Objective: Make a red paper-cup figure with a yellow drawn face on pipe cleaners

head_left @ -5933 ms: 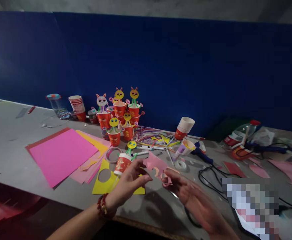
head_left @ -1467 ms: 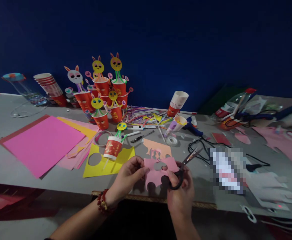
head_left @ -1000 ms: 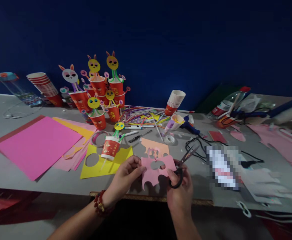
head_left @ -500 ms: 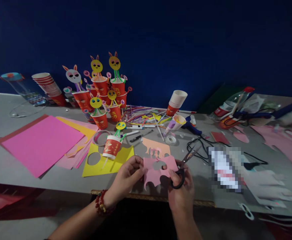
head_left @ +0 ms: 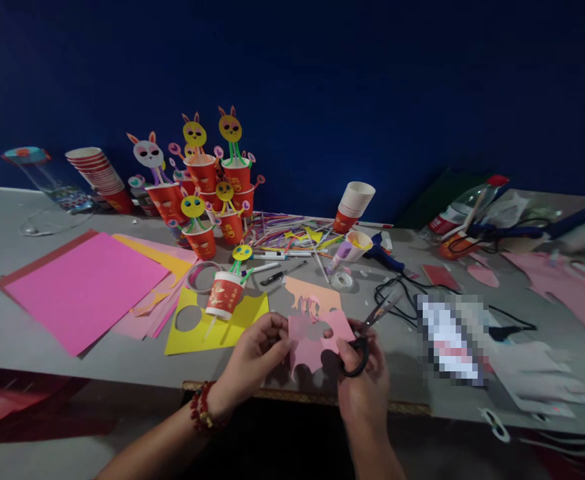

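A sheet of pink paper (head_left: 306, 351) with cut-out holes and a scalloped lower edge is stretched between my two hands. Its left edge is pinched by my left hand (head_left: 265, 343), which wears a red bead bracelet (head_left: 203, 407). My right hand (head_left: 365, 373) grips black-handled scissors (head_left: 355, 358), blades pointing up and right, and its thumb also presses the paper's right side. Just behind lies an orange paper scrap (head_left: 317, 293). Left of it, a red paper cup (head_left: 225, 293) with a yellow face on green stems rests on cut yellow paper (head_left: 197, 340).
Pink sheets (head_left: 82, 287) lie left. Decorated cups (head_left: 199, 239) stand behind them, near a stacked column of cups (head_left: 355, 205). A glue gun (head_left: 386, 257) and black cable (head_left: 397, 307) lie right, before a plastic bottle (head_left: 465, 207). The table's front edge (head_left: 312, 398) runs beneath my hands.
Hardly anything differs. The pink paper and the scissors have shifted very slightly in my hands, and both grips are kept.
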### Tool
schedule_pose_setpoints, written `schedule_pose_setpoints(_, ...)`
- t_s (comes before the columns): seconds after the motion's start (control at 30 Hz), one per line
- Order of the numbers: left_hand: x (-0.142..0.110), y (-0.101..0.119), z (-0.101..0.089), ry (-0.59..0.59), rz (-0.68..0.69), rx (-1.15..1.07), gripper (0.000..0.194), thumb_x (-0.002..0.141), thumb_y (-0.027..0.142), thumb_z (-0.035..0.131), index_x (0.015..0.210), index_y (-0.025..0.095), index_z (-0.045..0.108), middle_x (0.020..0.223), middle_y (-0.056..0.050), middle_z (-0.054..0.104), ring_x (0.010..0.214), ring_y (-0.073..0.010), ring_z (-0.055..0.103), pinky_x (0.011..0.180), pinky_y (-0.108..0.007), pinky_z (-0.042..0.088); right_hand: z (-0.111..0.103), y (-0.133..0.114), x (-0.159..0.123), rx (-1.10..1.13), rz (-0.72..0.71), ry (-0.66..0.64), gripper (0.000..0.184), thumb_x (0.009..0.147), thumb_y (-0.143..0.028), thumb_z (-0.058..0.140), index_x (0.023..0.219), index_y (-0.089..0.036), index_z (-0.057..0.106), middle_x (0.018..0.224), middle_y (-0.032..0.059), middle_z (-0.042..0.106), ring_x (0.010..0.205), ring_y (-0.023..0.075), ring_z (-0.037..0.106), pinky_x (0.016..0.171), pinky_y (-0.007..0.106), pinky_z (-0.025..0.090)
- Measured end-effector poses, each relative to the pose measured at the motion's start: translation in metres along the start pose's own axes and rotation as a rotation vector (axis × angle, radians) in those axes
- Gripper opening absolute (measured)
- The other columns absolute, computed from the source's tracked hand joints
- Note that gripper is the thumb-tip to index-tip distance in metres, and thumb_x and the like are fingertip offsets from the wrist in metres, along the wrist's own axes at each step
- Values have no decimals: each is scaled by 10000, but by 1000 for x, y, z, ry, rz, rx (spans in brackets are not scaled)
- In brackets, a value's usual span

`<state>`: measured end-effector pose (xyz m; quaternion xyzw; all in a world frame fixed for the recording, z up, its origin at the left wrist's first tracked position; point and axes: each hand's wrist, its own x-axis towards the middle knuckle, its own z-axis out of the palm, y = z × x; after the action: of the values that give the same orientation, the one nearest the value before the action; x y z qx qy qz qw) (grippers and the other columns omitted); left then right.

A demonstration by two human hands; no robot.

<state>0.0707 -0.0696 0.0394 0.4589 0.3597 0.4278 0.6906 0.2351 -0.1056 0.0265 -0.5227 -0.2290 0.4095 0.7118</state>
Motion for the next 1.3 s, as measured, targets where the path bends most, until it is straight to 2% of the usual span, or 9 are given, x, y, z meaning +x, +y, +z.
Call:
schedule_pose_setpoints(0.2,1,-4,-2,13,27,-4,329,822,426,771,907,168,584,729,20,575,615,-81,519,577,-180,413,-6,6,1,-112,-127,38,441,698,-309,848,1085,-221,656,938,15,731,798,191,695,695,298,564)
schedule_pose_setpoints(0.27,2,-4,-2,9,33,-17,327,823,421,771,915,170,584,738,18,578,617,-79,519,573,-176,416,-7,5,0,-131,-164,10,457,688,-282,854,1098,-232,660,945,13,724,809,193,691,692,300,568)
schedule_pose_setpoints(0.47,2,-1,-1,4,27,-55,323,829,411,770,931,172,577,713,15,601,593,-91,563,570,-192,437,-13,-2,-7,-231,-309,-345,428,760,-184,797,1132,-333,644,942,11,734,859,226,706,755,382,582)
schedule_pose_setpoints(0.6,2,1,-1,15,24,-68,363,817,443,775,933,166,571,737,7,613,592,-91,575,575,-193,446,-19,1,-6,-395,-443,-442,454,797,-178,759,1186,-359,608,969,12,717,904,249,693,882,472,542)
schedule_pose_setpoints(0.83,0,-3,1,-3,86,-46,288,876,414,720,963,170,595,755,-4,621,629,-104,586,606,-206,470,-20,16,-1,-597,-685,-426,404,838,-166,705,1211,-276,595,1111,68,645,1033,267,643,940,481,528)
schedule_pose_setpoints(1.0,-5,-5,1,-15,136,14,236,929,385,662,1018,171,615,818,-24,629,718,-113,590,651,-202,468,-17,15,0,-699,-758,-427,411,860,-176,662,1258,-254,593,1125,91,671,1086,291,635,967,507,523)
schedule_pose_setpoints(1.13,-4,-8,1,4,148,6,268,871,337,741,1041,174,615,886,-37,641,778,-127,610,686,-210,484,-15,15,-2,-705,-753,-425,393,859,-183,664,1244,-246,609,1122,99,680,1109,297,630,986,527,513)
schedule_pose_setpoints(1.2,-2,-10,1,40,128,-52,292,847,330,764,1036,177,603,861,-22,628,734,-112,595,660,-201,487,-12,14,-4,-615,-670,-364,393,855,-186,692,1232,-247,597,1088,85,677,1061,271,648,956,493,537)
schedule_pose_setpoints(1.3,0,-11,0,74,81,-130,335,820,343,785,1029,179,579,815,-2,614,675,-98,579,610,-192,491,-7,9,-6,-400,-463,-268,453,856,-228,724,1273,-246,550,1088,80,680,989,233,682,850,396,595)
